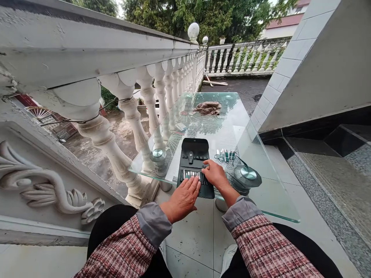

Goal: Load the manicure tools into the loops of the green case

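Observation:
An open black tool case (194, 145) lies on the glass table (226, 133), its flap folded back. Several slim metal tools (189, 174) stand in a row in its lower pocket, and their kind is too small to tell. My left hand (183, 197) rests over this lower part, fingers stretched out and lying against the tools. At the case's right edge, my right hand (216, 175) has its thumb and forefinger bent together; whatever is between them is hidden. Several small metal tools with dark green parts (227, 155) lie on the glass just beyond my right hand.
A crumpled brown cloth (208, 108) lies toward the table's far end, with a small card (181, 127) nearer the left edge. Round metal-capped supports (247, 175) show under the glass. A white balustrade (135, 112) runs along the left; stone steps (319, 166) rise at right.

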`<state>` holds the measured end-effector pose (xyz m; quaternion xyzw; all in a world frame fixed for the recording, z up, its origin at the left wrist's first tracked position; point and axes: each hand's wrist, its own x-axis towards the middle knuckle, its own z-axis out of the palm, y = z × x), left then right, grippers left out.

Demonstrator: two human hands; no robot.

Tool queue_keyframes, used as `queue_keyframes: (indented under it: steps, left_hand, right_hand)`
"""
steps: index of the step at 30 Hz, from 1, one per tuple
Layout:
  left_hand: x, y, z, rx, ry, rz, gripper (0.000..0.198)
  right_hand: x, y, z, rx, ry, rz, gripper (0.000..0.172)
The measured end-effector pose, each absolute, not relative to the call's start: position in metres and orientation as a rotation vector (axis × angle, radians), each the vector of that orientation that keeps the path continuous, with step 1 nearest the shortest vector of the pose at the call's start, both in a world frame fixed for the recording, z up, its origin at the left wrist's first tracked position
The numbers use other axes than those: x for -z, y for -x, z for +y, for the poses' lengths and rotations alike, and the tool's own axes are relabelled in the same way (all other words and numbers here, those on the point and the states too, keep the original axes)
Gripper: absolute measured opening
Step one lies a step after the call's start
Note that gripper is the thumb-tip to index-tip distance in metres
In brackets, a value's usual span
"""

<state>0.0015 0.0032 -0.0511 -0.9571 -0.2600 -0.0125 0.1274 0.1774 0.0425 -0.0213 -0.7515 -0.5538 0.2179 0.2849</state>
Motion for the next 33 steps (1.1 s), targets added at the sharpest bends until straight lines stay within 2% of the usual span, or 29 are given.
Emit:
queue_keyframes:
  steps: [8,23,29,33]
  left_hand:
    - [0.059,-0.003,0.002,0.028,2.775,-0.794,0.099]
    - [0.055,-0.005,-0.001,0.012,2.791,-0.799,0.094]
    - [0.05,0.001,-0.002,0.072,2.847,-0.723,0.08]
    - [0.032,0.005,-0.015,0.317,2.932,-0.708,0.069]
  right_hand:
    - [0.024,-0.178,0.045,-0.635,2.06,-1.426,0.027]
    - [0.018,-0.174,0.045,-0.593,2.082,-1.462,0.026]
    - [0.016,-0.176,0.038,-0.677,2.037,-1.471,0.024]
    - [0.019,-0.173,0.027,-0.763,1.968,-1.451,0.021]
